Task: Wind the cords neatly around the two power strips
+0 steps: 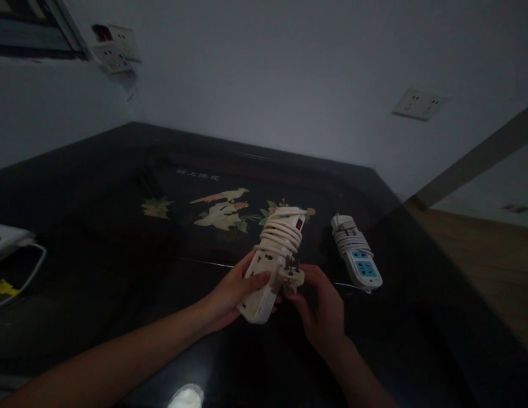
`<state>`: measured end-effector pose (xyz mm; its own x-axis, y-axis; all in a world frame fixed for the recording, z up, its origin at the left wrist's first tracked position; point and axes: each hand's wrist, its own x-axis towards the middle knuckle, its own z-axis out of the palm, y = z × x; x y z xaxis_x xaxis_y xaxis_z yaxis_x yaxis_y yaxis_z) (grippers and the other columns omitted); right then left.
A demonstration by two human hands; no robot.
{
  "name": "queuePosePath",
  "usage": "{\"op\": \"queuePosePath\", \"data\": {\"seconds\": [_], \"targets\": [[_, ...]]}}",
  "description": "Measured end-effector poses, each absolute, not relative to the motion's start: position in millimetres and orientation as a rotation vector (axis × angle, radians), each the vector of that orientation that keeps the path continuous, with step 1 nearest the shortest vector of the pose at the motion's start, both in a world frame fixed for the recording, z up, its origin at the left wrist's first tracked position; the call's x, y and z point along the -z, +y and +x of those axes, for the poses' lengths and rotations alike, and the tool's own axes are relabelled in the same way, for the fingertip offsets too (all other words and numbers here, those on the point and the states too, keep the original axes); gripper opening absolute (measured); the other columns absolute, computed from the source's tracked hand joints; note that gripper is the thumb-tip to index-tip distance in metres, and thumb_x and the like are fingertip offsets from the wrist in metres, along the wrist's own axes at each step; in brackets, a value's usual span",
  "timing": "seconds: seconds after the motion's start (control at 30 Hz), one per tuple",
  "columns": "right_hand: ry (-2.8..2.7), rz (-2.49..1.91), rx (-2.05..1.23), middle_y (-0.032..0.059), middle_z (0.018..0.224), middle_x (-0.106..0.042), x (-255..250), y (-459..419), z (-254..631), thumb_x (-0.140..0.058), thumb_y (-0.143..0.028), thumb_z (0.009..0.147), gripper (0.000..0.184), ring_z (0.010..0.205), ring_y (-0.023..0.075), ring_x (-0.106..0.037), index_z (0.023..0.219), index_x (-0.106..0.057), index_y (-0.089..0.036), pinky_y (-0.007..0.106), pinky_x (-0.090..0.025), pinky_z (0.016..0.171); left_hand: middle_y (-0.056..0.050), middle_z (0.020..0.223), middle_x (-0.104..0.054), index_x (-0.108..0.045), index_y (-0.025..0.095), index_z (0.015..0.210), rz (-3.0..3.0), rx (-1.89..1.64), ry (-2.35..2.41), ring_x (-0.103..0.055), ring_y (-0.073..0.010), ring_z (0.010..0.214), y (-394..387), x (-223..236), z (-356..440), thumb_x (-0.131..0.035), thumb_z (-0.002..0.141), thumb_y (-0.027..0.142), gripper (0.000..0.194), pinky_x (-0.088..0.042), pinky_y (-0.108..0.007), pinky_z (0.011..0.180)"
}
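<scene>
A white power strip (260, 303) is held tilted above the dark table, its cord (281, 235) wound in several turns around the upper end. A red switch (298, 224) shows near its top. My left hand (236, 289) is closed around the strip's lower part, thumb across the sockets. Between the thumb and fingers of my right hand (321, 309) is the plug (292, 276) of that cord, its prongs pointing up beside the strip. To the right lies a second power strip (366, 269) with blue socket faces and its grey cord wrapped around it.
The black table (119, 272) carries a bird-and-flower picture (221, 212). At the left edge sits a white device (8, 241) with a cable and yellow tag (7, 288). Wall sockets (419, 104) are on the back wall, with more sockets (113, 56) in the left corner.
</scene>
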<state>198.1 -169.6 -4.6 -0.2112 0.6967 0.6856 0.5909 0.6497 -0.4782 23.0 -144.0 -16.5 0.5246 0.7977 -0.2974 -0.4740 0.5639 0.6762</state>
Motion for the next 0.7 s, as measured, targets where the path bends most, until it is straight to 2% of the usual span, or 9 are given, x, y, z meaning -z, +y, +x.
{"op": "queuePosePath", "data": {"seconds": [0.1, 0.3, 0.5, 0.7], "targets": [[-1.919, -1.009, -0.158, 0.0059, 0.089, -0.069, 4, -171, 196, -0.051, -0.026, 0.092, 0.009, 0.079, 0.0196, -0.069, 0.101, -0.053, -0.024, 0.030, -0.056, 0.065, -0.002, 0.087, -0.068, -0.051, 0.023, 0.113, 0.570, -0.860, 0.639, -0.068, -0.0178, 0.062, -144, 14, 22, -0.083, 0.064, 0.035, 0.060, -0.059, -0.029, 0.052], [-1.931, -1.049, -0.202, 0.0046, 0.088, -0.067, 0, -172, 199, -0.048, -0.028, 0.094, 0.006, 0.072, 0.0160, -0.069, 0.096, -0.052, -0.023, 0.024, -0.054, 0.060, -0.006, 0.095, -0.068, -0.052, 0.020, 0.111, 0.614, -0.848, 0.635, -0.068, -0.0166, 0.060, -145, 12, 22, -0.084, 0.063, 0.036, 0.061, -0.058, -0.028, 0.052], [-1.990, -1.017, -0.248, 0.0042, 0.086, -0.066, -4, -173, 204, -0.049, -0.026, 0.094, 0.006, 0.072, 0.0164, -0.067, 0.097, -0.052, -0.023, 0.025, -0.053, 0.058, -0.004, 0.084, -0.069, -0.050, 0.021, 0.116, 0.591, -0.842, 0.585, -0.068, -0.0176, 0.059, -146, 11, 19, -0.086, 0.060, 0.038, 0.068, -0.059, -0.027, 0.051], [-2.070, -1.017, -0.253, 0.0047, 0.086, -0.066, -7, -172, 206, -0.050, -0.027, 0.094, 0.006, 0.072, 0.0166, -0.067, 0.097, -0.052, -0.023, 0.025, -0.053, 0.059, -0.005, 0.082, -0.069, -0.051, 0.019, 0.117, 0.568, -0.844, 0.608, -0.067, -0.0153, 0.056, -146, 8, 19, -0.085, 0.060, 0.039, 0.069, -0.058, -0.025, 0.050]]}}
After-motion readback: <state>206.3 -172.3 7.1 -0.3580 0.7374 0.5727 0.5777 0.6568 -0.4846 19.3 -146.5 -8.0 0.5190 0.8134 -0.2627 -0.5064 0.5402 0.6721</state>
